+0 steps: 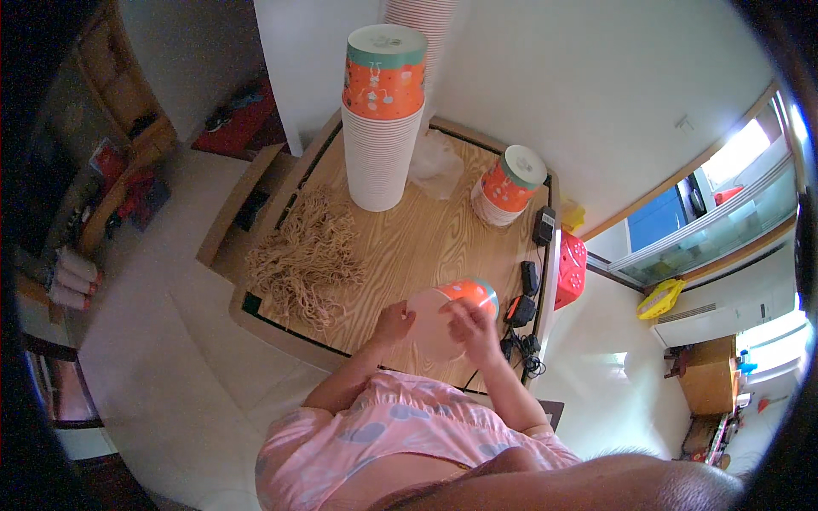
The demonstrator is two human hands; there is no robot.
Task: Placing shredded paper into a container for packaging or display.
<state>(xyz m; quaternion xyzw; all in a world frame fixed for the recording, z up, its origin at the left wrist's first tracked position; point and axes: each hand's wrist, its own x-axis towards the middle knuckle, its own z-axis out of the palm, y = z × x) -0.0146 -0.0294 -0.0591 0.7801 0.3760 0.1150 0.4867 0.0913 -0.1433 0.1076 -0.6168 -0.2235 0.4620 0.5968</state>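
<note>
An orange paper bucket with a teal band lies tilted on the table's near side, its pale mouth turned toward me. At the left edge of that mouth, my left hand is closed, fingers curled at the rim. My right hand sits over the right part of the bucket, thumb and fingers pinched together; what is between them is too small to make out. A heap of tan twine cords lies left of my hands. Beyond it stands a tall stack of upside-down paper buckets, the top one showing orange and teal.
A shorter bucket stack stands at the table's far right, near a crumpled clear plastic bag. Black power adapters and cables line the right edge. A red plastic stool is beside the table. Another white stack rises behind.
</note>
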